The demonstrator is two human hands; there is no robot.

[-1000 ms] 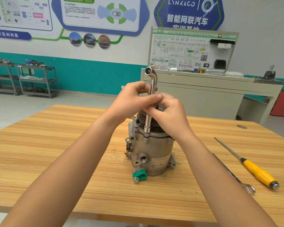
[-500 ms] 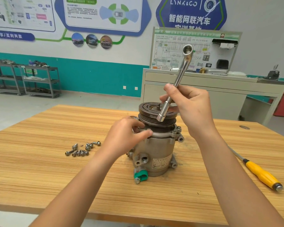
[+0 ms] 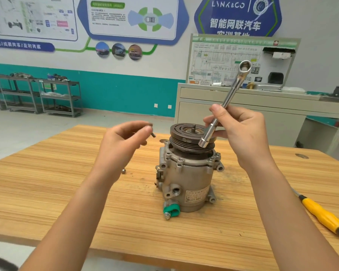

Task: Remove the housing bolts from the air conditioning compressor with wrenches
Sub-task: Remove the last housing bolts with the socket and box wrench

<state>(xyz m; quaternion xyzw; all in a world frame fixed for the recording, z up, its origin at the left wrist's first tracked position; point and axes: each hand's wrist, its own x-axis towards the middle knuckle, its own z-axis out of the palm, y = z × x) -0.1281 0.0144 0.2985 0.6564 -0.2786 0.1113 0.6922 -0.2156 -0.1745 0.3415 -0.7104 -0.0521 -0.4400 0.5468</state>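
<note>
Found air conditioning compressor (image 3: 186, 178) upright at centre of desk (image 3: 47, 192), likely heavy, rigid. Pinched small housing bolt (image 3: 152, 133), probably light and slippery, in left grip (image 3: 123, 145), left of pulley (image 3: 190, 135). Held stiff socket wrench (image 3: 233, 90) mid-shaft in curled right grip (image 3: 241, 133).

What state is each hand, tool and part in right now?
Left hand, pinching a small dark bolt, in the air.
Right hand, gripping the tilted chrome socket wrench.
Grey metal compressor, upright on the wooden table.
Yellow-handled screwdriver, lying on the table, untouched.
</note>
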